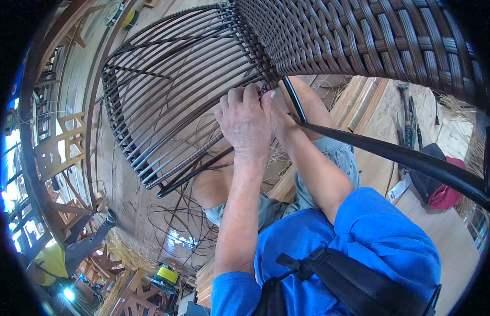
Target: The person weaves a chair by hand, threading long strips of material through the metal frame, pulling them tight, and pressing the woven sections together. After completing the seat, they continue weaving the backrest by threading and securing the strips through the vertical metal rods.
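A dark brown wicker chair lies tipped before me, with its seat of parallel strands and its tightly woven panel meeting at a corner. My left hand is at the seat's edge near that corner, back of the hand toward me. Its fingers curl over the dark strands, with the thumb close to the woven edge. My right hand reaches to the same spot from the right; its fingers are hidden behind my left hand and the weave. A black metal leg bar crosses over my right side.
Loose dark strands lie tangled on the floor. Tools and a dark and red cap rest on boards at right. A person in a yellow top is at lower left, near wooden frames and a yellow-labelled spool.
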The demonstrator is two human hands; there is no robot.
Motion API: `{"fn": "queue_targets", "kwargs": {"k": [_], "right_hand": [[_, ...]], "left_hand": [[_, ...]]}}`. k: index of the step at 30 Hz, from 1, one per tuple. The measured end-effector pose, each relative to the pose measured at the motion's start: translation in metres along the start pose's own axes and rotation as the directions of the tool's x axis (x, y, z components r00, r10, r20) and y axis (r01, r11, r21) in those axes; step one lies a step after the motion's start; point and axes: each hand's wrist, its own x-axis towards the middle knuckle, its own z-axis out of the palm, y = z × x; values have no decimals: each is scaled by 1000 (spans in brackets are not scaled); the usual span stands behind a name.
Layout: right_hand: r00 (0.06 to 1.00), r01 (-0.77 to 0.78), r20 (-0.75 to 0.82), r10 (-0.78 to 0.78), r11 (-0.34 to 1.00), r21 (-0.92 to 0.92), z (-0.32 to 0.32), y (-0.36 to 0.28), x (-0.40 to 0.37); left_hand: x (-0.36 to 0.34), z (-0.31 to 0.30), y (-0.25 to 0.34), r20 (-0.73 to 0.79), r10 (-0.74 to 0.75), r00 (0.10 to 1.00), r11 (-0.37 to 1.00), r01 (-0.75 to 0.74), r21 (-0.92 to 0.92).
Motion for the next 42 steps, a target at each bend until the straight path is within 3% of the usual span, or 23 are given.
{"fn": "queue_targets", "kwargs": {"k": [12,24,30,37,42], "right_hand": [[1000,-24,6,23,999,36,19,-9,-3],[997,-43,64,38,995,86,39,-22,-8],[993,-56,112,46,995,87,52,-36,-14],[988,-69,148,55,993,94,57,-41,-12],[984,-95,164,73,987,126,68,-41,-18]], "left_hand": [[-2,3,0,-112,-34,993,999,32,-19],[0,1,2,-65,-111,992,994,109,-32],[-1,1,3,-146,-96,985,995,91,-41],[-2,2,3,-102,-136,985,990,133,-36],[-2,0,7,-161,-138,977,990,139,-2]]}}
